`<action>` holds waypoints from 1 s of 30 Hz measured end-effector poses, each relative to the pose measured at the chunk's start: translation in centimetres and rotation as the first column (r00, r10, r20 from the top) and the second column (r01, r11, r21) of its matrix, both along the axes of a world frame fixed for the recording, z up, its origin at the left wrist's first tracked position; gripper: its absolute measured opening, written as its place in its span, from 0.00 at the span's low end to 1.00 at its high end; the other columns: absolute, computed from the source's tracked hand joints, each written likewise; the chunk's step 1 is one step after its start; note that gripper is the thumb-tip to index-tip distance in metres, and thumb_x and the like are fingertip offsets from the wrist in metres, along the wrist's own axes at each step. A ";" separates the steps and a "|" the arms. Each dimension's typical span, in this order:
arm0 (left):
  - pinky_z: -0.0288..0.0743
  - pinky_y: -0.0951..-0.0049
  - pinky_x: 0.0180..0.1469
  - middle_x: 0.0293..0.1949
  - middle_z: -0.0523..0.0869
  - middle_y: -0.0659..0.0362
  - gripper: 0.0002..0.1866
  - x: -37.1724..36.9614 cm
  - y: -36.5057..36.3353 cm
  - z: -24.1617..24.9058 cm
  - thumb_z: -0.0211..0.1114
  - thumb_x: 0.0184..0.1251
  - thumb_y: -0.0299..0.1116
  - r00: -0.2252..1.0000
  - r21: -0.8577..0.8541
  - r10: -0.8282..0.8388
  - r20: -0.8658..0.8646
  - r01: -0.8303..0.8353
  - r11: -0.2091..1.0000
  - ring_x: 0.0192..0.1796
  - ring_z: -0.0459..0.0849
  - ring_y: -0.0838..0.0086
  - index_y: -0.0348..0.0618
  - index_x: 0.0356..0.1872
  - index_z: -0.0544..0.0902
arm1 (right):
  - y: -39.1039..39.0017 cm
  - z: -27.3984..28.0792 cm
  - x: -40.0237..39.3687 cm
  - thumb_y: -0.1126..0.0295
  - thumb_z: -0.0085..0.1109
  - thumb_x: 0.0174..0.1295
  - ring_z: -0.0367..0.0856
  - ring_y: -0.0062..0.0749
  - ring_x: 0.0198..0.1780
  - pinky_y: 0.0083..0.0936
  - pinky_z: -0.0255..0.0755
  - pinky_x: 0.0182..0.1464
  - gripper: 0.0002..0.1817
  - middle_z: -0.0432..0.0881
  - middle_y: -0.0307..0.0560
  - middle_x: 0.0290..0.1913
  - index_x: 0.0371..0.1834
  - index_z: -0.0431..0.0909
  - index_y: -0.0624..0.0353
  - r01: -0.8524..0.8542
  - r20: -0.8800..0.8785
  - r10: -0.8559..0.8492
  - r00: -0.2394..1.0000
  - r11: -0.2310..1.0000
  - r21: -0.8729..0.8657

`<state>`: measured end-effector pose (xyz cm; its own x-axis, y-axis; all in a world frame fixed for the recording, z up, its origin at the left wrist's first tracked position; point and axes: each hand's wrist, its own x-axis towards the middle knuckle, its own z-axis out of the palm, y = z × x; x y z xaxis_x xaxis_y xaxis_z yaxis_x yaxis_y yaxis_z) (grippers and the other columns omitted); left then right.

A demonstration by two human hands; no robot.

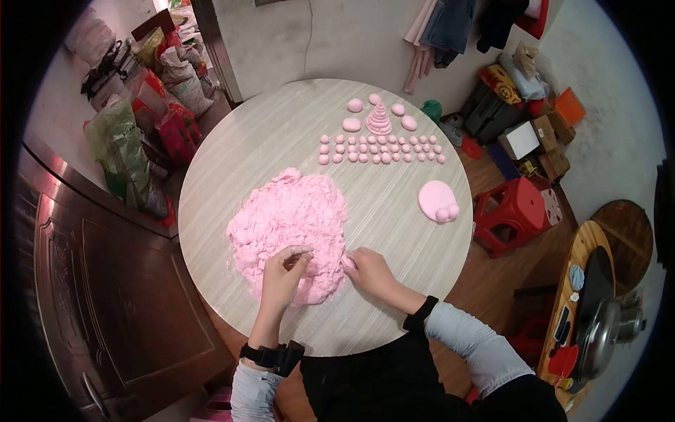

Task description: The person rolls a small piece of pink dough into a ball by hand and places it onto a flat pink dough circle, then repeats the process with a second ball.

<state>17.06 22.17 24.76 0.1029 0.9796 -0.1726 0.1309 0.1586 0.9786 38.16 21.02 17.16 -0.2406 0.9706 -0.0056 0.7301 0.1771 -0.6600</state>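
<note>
A large crumbly pink mass (288,218) lies on the round table (239,141), left of centre. Over its lower part is my left hand (285,271), thumb and index finger brought together; anything between them is too small to name. At the mass's right edge, my right hand (367,271) has its fingers closed on a bit of the pink material. Farther back stand rows of small pink balls (385,158), a layered pink cone (378,121) and several larger pink lumps (351,124). A flat pink disc (436,197) with small balls on its lower edge lies at the right.
Red stools (510,214) stand right of the table. Beyond them is a wooden counter (559,330) with a lidded pan (601,341). Bags (186,81) are piled at the back left, beside a dark wooden door (105,281). Boxes (520,141) sit at the back right.
</note>
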 end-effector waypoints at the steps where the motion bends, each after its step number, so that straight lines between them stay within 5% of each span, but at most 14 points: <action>1: 0.75 0.78 0.43 0.35 0.86 0.57 0.10 0.1 0.1 0.0 0.61 0.65 0.27 1.000 0.027 0.002 -0.002 -0.002 1.000 0.38 0.82 0.79 0.31 0.42 0.83 | 0.3 0.3 0.1 0.69 0.63 0.50 0.77 0.56 0.40 0.43 0.71 0.43 0.15 0.78 0.58 0.35 0.39 0.77 0.64 0.001 -0.001 -0.001 1.000 1.000 0.000; 4: 0.75 0.78 0.42 0.34 0.86 0.58 0.10 0.2 0.3 -0.3 0.61 0.65 0.27 0.999 0.059 0.024 -0.029 -0.022 0.998 0.36 0.82 0.78 0.32 0.42 0.83 | 1.2 2.2 0.7 0.71 0.61 0.52 0.79 0.49 0.41 0.38 0.73 0.44 0.15 0.79 0.57 0.36 0.42 0.78 0.64 -0.049 0.080 0.057 0.995 0.994 -0.102; 7: 0.75 0.78 0.40 0.32 0.86 0.57 0.09 -0.1 0.2 -0.7 0.61 0.65 0.28 0.991 0.074 0.088 -0.102 -0.081 0.994 0.35 0.82 0.80 0.34 0.40 0.83 | 1.3 3.8 2.6 0.70 0.58 0.58 0.80 0.42 0.45 0.33 0.75 0.47 0.18 0.80 0.53 0.36 0.51 0.77 0.62 -0.020 -0.148 -0.035 0.988 0.936 -0.352; 8: 0.75 0.78 0.40 0.32 0.86 0.57 0.09 0.0 0.1 -0.4 0.61 0.65 0.28 0.990 0.078 0.097 -0.098 -0.090 0.993 0.35 0.82 0.80 0.34 0.40 0.83 | 1.2 3.9 3.3 0.70 0.56 0.60 0.80 0.39 0.46 0.33 0.74 0.51 0.18 0.80 0.52 0.40 0.54 0.76 0.61 -0.108 -0.525 -0.244 0.816 0.827 -0.552; 9: 0.75 0.76 0.39 0.32 0.86 0.55 0.09 0.0 0.1 0.2 0.61 0.66 0.30 0.985 0.036 0.094 -0.144 -0.089 0.995 0.34 0.83 0.76 0.34 0.38 0.83 | 1.3 4.0 3.6 0.69 0.53 0.62 0.80 0.36 0.47 0.33 0.73 0.55 0.18 0.79 0.51 0.44 0.56 0.75 0.59 -0.283 -0.725 -0.495 0.479 0.695 -0.661; 10: 0.75 0.74 0.37 0.31 0.87 0.53 0.09 0.2 0.1 0.6 0.60 0.66 0.31 0.978 -0.004 0.084 -0.190 -0.087 0.996 0.33 0.84 0.73 0.34 0.36 0.83 | 1.5 4.3 3.8 0.69 0.53 0.62 0.80 0.36 0.47 0.33 0.73 0.55 0.18 0.79 0.51 0.44 0.56 0.75 0.59 -0.283 -0.727 -0.490 0.481 0.698 -0.658; 12: 0.75 0.70 0.38 0.31 0.86 0.51 0.10 0.6 0.4 0.7 0.59 0.66 0.33 0.936 0.058 0.036 -0.351 -0.017 0.998 0.34 0.84 0.67 0.35 0.36 0.83 | 1.8 5.2 4.2 0.72 0.55 0.63 0.79 0.37 0.48 0.35 0.72 0.58 0.21 0.77 0.52 0.48 0.59 0.71 0.62 -0.643 -0.752 -0.650 0.108 0.532 -0.551; 14: 0.75 0.67 0.39 0.31 0.85 0.50 0.11 1.3 0.3 0.8 0.58 0.67 0.34 0.863 0.105 -0.002 -0.506 0.063 0.992 0.35 0.84 0.62 0.35 0.36 0.83 | 1.7 6.0 3.1 0.69 0.55 0.64 0.79 0.33 0.45 0.31 0.75 0.53 0.16 0.78 0.51 0.47 0.53 0.74 0.65 -0.584 -0.714 -0.693 0.097 0.541 -0.605; 16: 0.73 0.61 0.44 0.35 0.83 0.48 0.11 1.9 -0.1 1.0 0.57 0.66 0.33 0.755 0.388 0.187 -0.628 0.096 0.917 0.41 0.81 0.52 0.36 0.40 0.81 | 1.7 5.7 1.7 0.61 0.53 0.68 0.79 0.31 0.42 0.28 0.77 0.48 0.15 0.79 0.47 0.45 0.46 0.75 0.64 -0.466 -0.757 -0.635 0.153 0.629 -0.622; 17: 0.73 0.61 0.44 0.35 0.83 0.48 0.11 2.0 -0.2 1.0 0.57 0.66 0.33 0.753 0.391 0.189 -0.630 0.098 0.915 0.41 0.81 0.52 0.36 0.40 0.81 | 2.0 6.2 0.4 0.55 0.51 0.69 0.77 0.26 0.32 0.22 0.76 0.34 0.17 0.78 0.43 0.35 0.40 0.75 0.61 -0.341 -0.734 -0.645 0.211 0.655 -0.674; 23: 0.72 0.61 0.50 0.45 0.78 0.44 0.14 2.7 -1.0 2.9 0.55 0.66 0.31 0.890 0.444 0.131 -0.437 0.087 0.892 0.48 0.78 0.52 0.36 0.50 0.77 | 2.9 7.2 -2.6 0.52 0.43 0.71 0.62 0.23 0.11 0.19 0.55 0.13 0.24 0.66 0.38 0.15 0.22 0.69 0.56 -0.334 -0.765 -0.588 0.261 0.689 -0.644; 26: 0.70 0.61 0.53 0.47 0.78 0.46 0.17 3.3 -0.8 2.5 0.51 0.71 0.35 0.932 0.495 0.203 -0.300 -0.030 0.868 0.50 0.78 0.57 0.35 0.54 0.75 | 2.9 8.2 -4.0 0.50 0.36 0.73 0.56 0.23 0.11 0.19 0.55 0.16 0.28 0.60 0.38 0.10 0.15 0.62 0.53 -0.295 -0.799 -0.537 0.271 0.744 -0.600; 28: 0.67 0.62 0.56 0.51 0.77 0.49 0.24 3.8 -0.4 2.0 0.45 0.74 0.46 0.910 0.094 0.204 0.361 -0.253 0.963 0.52 0.76 0.62 0.36 0.58 0.71 | 3.2 8.3 -3.9 0.52 0.37 0.73 0.60 0.24 0.13 0.19 0.58 0.19 0.27 0.64 0.39 0.13 0.17 0.65 0.55 -0.335 -0.838 -0.459 0.296 0.772 -0.541; 30: 0.66 0.63 0.57 0.53 0.76 0.51 0.27 3.5 0.1 2.2 0.41 0.74 0.51 0.786 -0.122 0.202 0.584 -0.161 0.979 0.53 0.75 0.63 0.38 0.59 0.70 | 3.3 8.6 -4.4 0.53 0.37 0.73 0.63 0.25 0.16 0.20 0.61 0.21 0.26 0.68 0.41 0.15 0.19 0.68 0.56 -0.384 -0.870 -0.378 0.317 0.787 -0.482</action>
